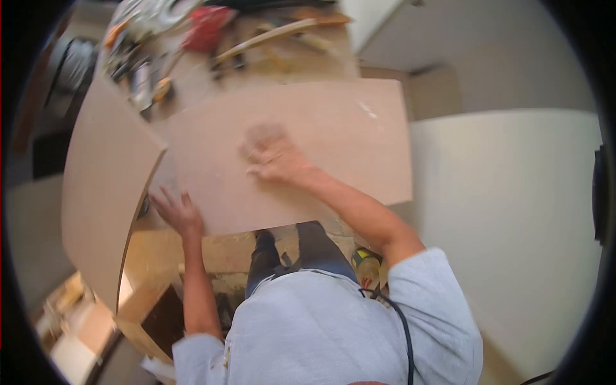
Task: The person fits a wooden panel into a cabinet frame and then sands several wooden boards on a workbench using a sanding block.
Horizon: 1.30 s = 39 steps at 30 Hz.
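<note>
A pale pinkish-brown wooden board (346, 147) lies flat in front of me. My right hand (276, 157) presses down on its middle, fingers curled and partly smeared by motion; whatever is under them is too blurred to name. By the board's near left corner is my left hand (183, 215), its fingers spread and nothing held in them. A second panel (106, 179) of similar colour stands tilted to the left, its edge close to my left fingertips.
Tools and a red bag (208, 29) clutter the far end of the worktop, with a wooden strip (266, 40) among them. A large white panel (507, 224) is at my right. Below left stands an open wooden box (151, 317); a bottle (367, 269) is beside my leg.
</note>
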Each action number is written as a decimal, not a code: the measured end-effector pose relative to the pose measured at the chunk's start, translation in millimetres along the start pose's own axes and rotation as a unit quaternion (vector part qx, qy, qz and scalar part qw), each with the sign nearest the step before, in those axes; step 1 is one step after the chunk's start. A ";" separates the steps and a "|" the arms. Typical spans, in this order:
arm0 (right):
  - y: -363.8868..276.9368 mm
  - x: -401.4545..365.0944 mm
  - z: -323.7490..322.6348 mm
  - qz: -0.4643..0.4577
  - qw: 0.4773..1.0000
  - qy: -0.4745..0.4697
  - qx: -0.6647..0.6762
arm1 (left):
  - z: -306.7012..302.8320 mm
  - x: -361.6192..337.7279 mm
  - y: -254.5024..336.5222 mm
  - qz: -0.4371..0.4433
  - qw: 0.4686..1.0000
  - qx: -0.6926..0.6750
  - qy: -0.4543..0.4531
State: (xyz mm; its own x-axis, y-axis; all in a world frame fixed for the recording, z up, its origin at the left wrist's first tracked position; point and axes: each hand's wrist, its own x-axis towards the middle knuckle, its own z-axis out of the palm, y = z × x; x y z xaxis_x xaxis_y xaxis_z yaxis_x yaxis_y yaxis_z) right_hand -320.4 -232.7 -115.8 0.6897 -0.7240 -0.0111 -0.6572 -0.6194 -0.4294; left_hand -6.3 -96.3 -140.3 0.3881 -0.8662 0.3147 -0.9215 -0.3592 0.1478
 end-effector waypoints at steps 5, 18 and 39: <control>128.8 -90.1 -46.0 0.365 0.908 0.175 -0.103 | -10.1 -65.3 21.3 -0.059 0.997 -0.030 -0.035; 212.3 -147.3 -61.4 0.420 0.676 0.336 0.503 | -9.0 -86.7 -32.3 -0.553 0.561 -0.616 0.005; -116.0 221.7 -161.9 0.155 0.890 -0.023 0.429 | -292.8 -122.9 -302.2 -0.400 0.734 -0.300 0.460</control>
State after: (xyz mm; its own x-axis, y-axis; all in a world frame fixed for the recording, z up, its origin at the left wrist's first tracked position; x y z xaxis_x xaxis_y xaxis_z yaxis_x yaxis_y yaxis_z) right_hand -140.5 -370.5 77.7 0.5394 -0.7949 -0.2779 -0.3582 0.0821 -0.9300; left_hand 228.8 220.4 50.9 0.9011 0.2390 0.3616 -0.3284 -0.1682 0.9295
